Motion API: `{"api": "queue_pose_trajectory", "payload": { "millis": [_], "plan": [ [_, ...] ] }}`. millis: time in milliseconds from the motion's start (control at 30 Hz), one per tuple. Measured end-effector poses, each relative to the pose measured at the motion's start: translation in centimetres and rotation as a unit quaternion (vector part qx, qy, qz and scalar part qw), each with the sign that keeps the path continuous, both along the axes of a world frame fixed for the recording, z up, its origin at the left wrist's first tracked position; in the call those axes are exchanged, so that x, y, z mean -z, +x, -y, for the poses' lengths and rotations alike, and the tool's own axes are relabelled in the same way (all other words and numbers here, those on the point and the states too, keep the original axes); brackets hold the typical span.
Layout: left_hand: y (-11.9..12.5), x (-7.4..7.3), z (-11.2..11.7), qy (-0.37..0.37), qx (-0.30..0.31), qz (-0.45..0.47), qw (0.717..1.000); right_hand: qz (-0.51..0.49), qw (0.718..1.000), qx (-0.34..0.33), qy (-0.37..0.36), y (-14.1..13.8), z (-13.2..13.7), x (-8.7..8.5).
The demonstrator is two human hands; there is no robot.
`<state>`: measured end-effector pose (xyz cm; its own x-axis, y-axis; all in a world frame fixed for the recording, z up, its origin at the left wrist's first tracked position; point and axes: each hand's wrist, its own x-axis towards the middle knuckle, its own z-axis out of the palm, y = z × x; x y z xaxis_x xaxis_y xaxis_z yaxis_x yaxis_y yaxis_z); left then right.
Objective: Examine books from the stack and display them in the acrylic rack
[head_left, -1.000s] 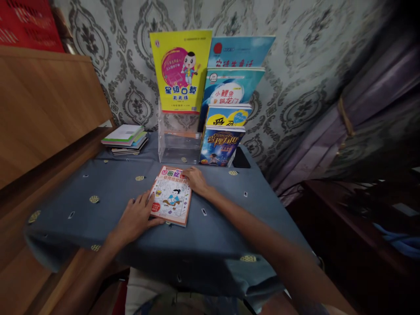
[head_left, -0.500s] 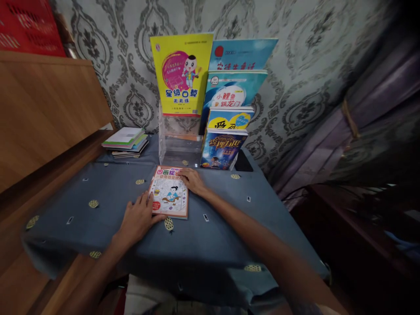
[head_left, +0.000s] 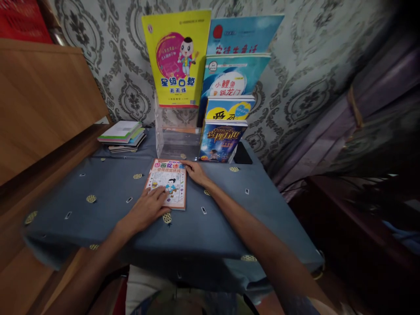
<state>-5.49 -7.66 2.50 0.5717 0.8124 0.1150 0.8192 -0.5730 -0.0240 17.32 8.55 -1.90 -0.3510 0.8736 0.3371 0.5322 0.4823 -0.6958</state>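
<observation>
A thin orange-edged activity book [head_left: 170, 178] lies flat on the blue-grey tablecloth [head_left: 108, 192], just in front of a clear acrylic book stand [head_left: 173, 140]. My left hand [head_left: 146, 211] rests on the book's lower left corner, fingers stretched flat over the cover. My right hand [head_left: 196, 171] presses on the book's upper right edge with fingers extended. Neither hand grips anything. The stand's left side is bare behind the book; a yellow book [head_left: 177, 57] stands at its top tier.
Several blue and dark-covered books [head_left: 226, 109] fill the stand's right side in tiers. A small stack of books [head_left: 122, 135] lies at the table's far left corner. A wooden panel [head_left: 39, 100] borders the left, a dark curtain [head_left: 367, 113] the right.
The book has slid further from me toward the stand and turned squarer. My left hand has moved up onto its cover; my right hand shifted with its top edge.
</observation>
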Motion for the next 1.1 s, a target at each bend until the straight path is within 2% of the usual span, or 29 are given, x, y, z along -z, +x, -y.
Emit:
{"api": "queue_pose_trajectory", "payload": {
  "millis": [167,333,433,567,733,967,1100],
  "plan": [
    [1.4,0.8,-0.6,0.001,0.015,0.01,1.0,-0.007,1.0,0.009,-0.006,-0.1,0.2,-0.5],
    [1.4,0.9,-0.5,0.015,0.024,-0.001,1.0,-0.024,0.999,-0.009,-0.026,0.6,1.5,-0.9],
    [1.2,0.9,-0.4,0.019,0.032,-0.004,0.999,-0.059,0.996,-0.061,-0.038,1.6,4.0,-0.8],
    [1.3,0.9,-0.2,0.021,0.03,0.013,0.999,-0.07,0.987,-0.139,-0.042,3.1,8.9,-1.1],
    [1.4,0.6,0.0,0.027,0.04,0.04,0.998,-0.061,0.981,-0.182,-0.036,3.9,13.6,-1.6],
    [1.5,0.9,0.4,0.055,0.081,0.084,0.992,-0.077,0.979,-0.185,-0.041,3.8,14.1,-1.5],
    [1.9,0.5,0.5,0.049,0.077,0.069,0.993,-0.09,0.977,-0.189,-0.047,3.9,14.1,-1.5]
  ]
}}
